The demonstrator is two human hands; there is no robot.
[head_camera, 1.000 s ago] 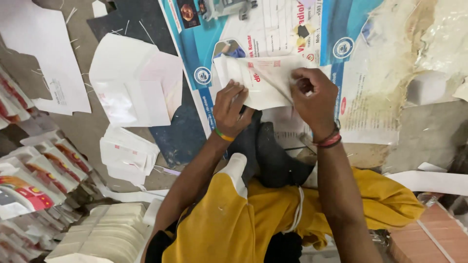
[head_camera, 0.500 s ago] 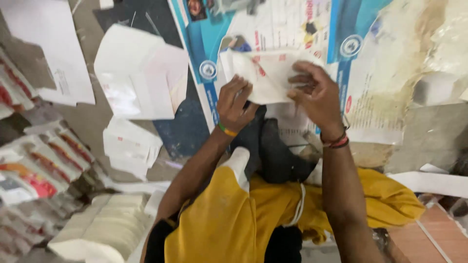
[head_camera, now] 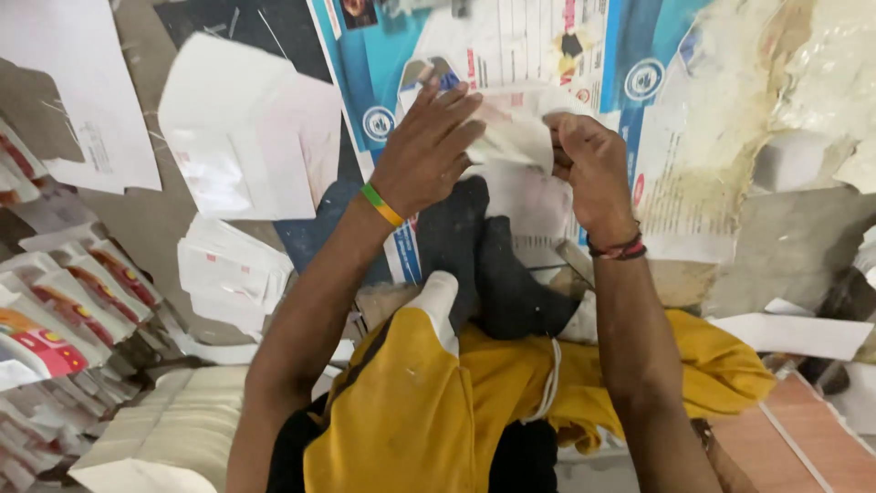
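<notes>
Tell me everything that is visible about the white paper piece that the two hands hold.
The white paper piece looks like thin, flat paper or light card, white with faint red print. It is blurred, so details are unclear. It is held up above the blue and white poster on the floor, bent or partly folded. The left hand lies over its left part with fingers spread; the right hand pinches its right edge. Nothing else appears to touch it.

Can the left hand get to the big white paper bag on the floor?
Probably yes. The left hand lies just right of the white bag, and nothing sits between them. But that hand is busy holding the folded paper with the right hand.
</notes>
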